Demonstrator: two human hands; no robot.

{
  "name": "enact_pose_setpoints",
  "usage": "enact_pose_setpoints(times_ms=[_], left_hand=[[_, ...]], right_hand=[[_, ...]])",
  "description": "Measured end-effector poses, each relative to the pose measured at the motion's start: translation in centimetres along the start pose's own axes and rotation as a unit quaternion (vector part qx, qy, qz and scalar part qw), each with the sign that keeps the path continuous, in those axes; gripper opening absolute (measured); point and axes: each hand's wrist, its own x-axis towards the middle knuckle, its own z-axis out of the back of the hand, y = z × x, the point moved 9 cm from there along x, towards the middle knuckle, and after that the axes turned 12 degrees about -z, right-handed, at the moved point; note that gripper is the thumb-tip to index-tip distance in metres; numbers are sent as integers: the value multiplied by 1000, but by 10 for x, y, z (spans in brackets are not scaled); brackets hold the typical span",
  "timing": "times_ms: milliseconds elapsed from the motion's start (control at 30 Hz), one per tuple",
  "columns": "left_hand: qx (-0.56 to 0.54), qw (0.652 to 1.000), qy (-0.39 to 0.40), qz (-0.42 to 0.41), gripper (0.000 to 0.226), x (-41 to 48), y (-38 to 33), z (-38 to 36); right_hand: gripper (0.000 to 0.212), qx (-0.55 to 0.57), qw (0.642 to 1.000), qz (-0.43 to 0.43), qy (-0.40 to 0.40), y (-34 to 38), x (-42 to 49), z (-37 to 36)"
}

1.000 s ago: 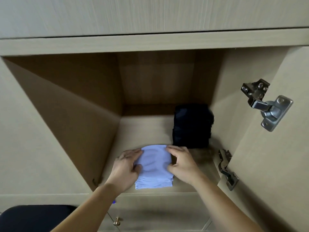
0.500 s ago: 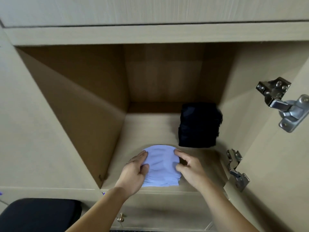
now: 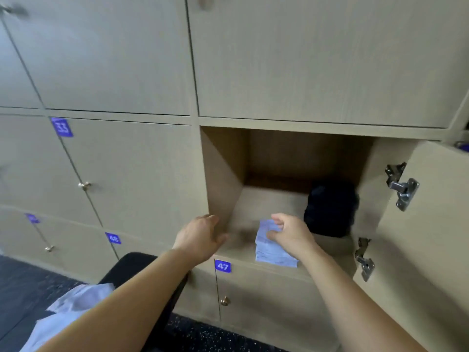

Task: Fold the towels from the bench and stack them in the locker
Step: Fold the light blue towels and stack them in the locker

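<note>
A folded light blue towel [image 3: 275, 256] lies at the front edge of the open locker's floor [image 3: 266, 201]. My right hand [image 3: 291, 235] is on top of it, with fingers and thumb curled on its far upper layers. My left hand [image 3: 200, 237] is off the towel, held with relaxed fingers at the locker's left front edge and gripping nothing. At the back right of the locker stands a dark folded stack [image 3: 330, 209]. Loose pale towels [image 3: 73, 306] lie on the black bench [image 3: 132, 268] at lower left, partly hidden by my left forearm.
The locker door [image 3: 431, 237] hangs open to the right, with two metal hinges [image 3: 402, 185] on its inner side. Shut locker doors with knobs and blue number tags surround the opening; tag 47 [image 3: 222, 266] sits just below it. Dark speckled floor lies underneath.
The view has pulled back and turned left. My left hand has come off the towel and moved left to the locker's edge. My right hand stays on the towel.
</note>
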Motion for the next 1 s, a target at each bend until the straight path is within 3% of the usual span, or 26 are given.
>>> enact_pose_setpoints(times_ms=[267, 433, 533, 800, 1000], left_hand=[[-15, 993, -57, 106, 56, -135, 68, 63], [-29, 980, -81, 179, 56, -220, 120, 79], [-36, 970, -98, 220, 55, -264, 156, 85], [-76, 944, -106, 302, 21, -341, 228, 56], [-85, 936, -84, 331, 49, -360, 271, 8]], right_hand=[[44, -22, 994, 96, 50, 98, -89, -66], [55, -28, 982, 147, 119, 135, -139, -136], [49, -39, 977, 154, 144, 147, -158, -176], [33, -72, 965, 165, 193, 155, -177, -277], [25, -118, 953, 178, 216, 144, -175, -346]])
